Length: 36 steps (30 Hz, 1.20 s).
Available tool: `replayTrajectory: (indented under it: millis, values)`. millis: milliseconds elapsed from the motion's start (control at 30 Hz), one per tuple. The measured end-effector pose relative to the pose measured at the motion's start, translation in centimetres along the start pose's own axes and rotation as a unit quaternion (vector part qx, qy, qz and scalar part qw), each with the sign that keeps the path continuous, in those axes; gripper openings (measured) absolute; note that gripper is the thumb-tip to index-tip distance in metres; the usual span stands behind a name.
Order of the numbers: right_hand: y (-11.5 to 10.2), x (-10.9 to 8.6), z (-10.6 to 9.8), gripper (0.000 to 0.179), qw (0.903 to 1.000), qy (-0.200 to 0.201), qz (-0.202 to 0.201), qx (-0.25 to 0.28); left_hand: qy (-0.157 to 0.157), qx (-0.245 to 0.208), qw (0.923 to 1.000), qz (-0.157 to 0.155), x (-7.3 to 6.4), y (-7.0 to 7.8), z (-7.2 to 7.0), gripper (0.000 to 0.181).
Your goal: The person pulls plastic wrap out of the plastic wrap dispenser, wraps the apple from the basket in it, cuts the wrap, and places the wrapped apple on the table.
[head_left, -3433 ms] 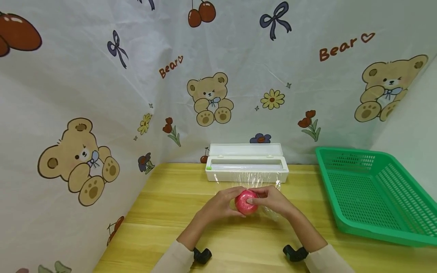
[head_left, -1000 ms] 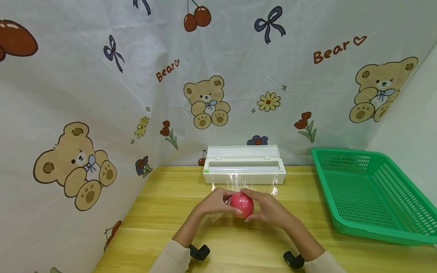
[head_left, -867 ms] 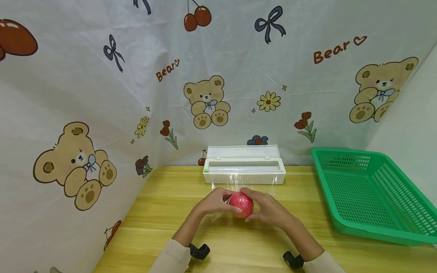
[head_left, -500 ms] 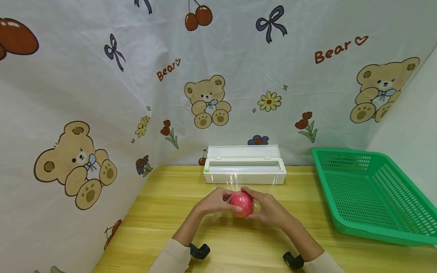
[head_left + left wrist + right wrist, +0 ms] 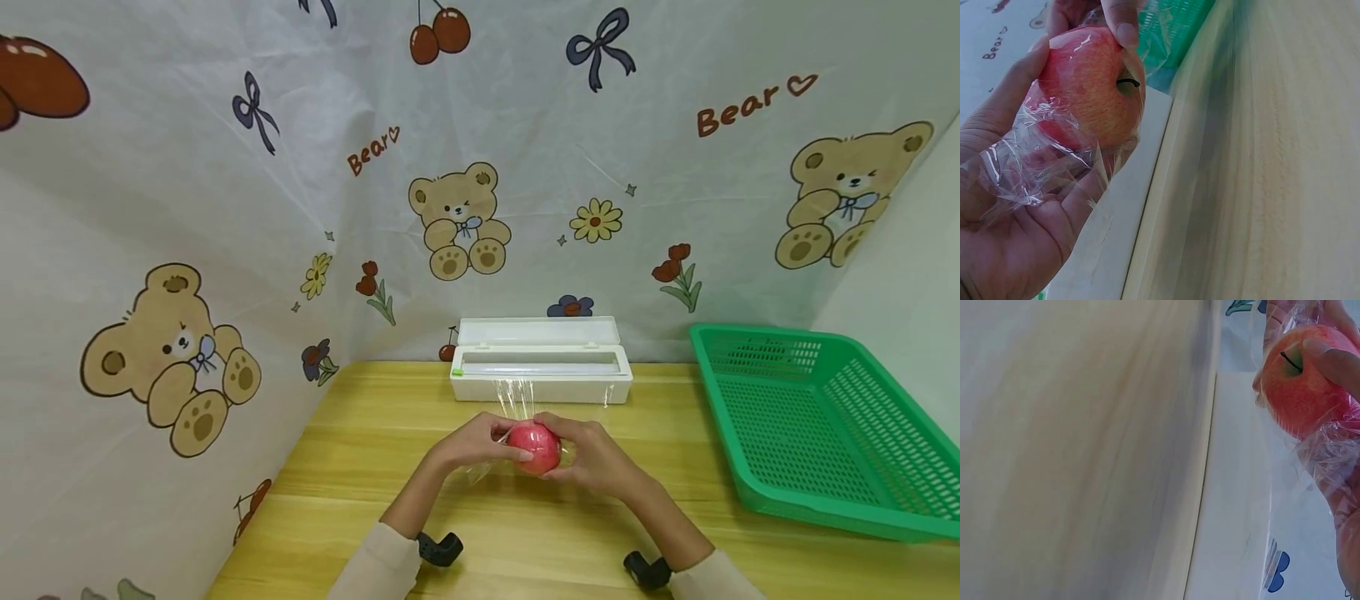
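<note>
A red apple point(image 5: 535, 447) is held between both hands over the table, partly wrapped in clear cling film point(image 5: 1041, 169). My left hand point(image 5: 474, 443) grips its left side, thumb across the front, with crumpled film bunched against the palm in the left wrist view. My right hand point(image 5: 596, 457) grips the other side, its thumb pressing near the stem hollow in the right wrist view. The dark stem shows in both wrist views. Stretched strands of film run from the apple back to a white cling film box point(image 5: 542, 390), which has its lid raised and a roll inside.
A green plastic basket point(image 5: 750, 479) stands on the right of the wooden table point(image 5: 375, 400). Behind the box hangs a white cloth point(image 5: 525, 125) printed with bears. Black wrist devices point(image 5: 441, 550) sit at both cuffs.
Since the earliest frame the apple has been turned in the hands; loose film that hung by the right hand now shows by the left. Over the last second the hands barely move.
</note>
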State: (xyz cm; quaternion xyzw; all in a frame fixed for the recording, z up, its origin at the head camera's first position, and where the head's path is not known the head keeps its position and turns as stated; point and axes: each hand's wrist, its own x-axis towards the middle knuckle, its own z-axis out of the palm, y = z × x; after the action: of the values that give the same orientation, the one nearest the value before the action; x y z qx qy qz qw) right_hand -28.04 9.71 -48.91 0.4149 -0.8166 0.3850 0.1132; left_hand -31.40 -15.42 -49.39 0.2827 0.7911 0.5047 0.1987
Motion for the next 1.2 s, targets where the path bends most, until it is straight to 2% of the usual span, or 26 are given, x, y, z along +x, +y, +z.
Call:
replayTrajectory:
  millis: [167,267,433,600,733,867,967,1200]
  values:
    - [-0.1,0.0,-0.1,0.079,0.9999,-0.005,0.009,0.000,-0.012,0.005,0.9999,0.006,-0.3,0.7,-0.4,0.044]
    - [-0.2,0.1,-0.2,0.079,0.9999,-0.006,0.014,-0.001,-0.008,0.014,0.9998,0.014,-0.5,1.1,-0.8,0.059]
    - [-0.3,0.3,-0.1,0.079,0.9996,-0.013,0.024,-0.004,0.025,0.019,0.9991,0.029,-1.1,1.3,-2.1,0.081]
    - [-0.1,0.2,0.2,0.076,0.9988,-0.013,0.048,0.001,0.060,0.077,0.9921,0.080,-1.4,1.4,-2.8,0.078]
    - [0.1,0.0,0.2,0.075,0.9969,-0.010,0.075,0.017,0.087,0.131,0.9786,0.133,-1.4,1.7,-2.6,0.076]
    - [0.1,-0.1,0.1,0.073,0.9948,-0.012,0.095,0.034,0.121,0.179,0.9612,0.171,-1.5,2.0,-2.0,0.077]
    - [0.2,-0.1,0.0,0.072,0.9928,-0.015,0.109,0.045,0.127,0.210,0.9488,0.198,-1.5,2.3,-1.5,0.080]
    - [0.3,0.0,-0.3,0.077,0.9871,-0.018,0.133,0.087,0.122,0.329,0.9015,0.254,-1.2,2.9,-0.4,0.082]
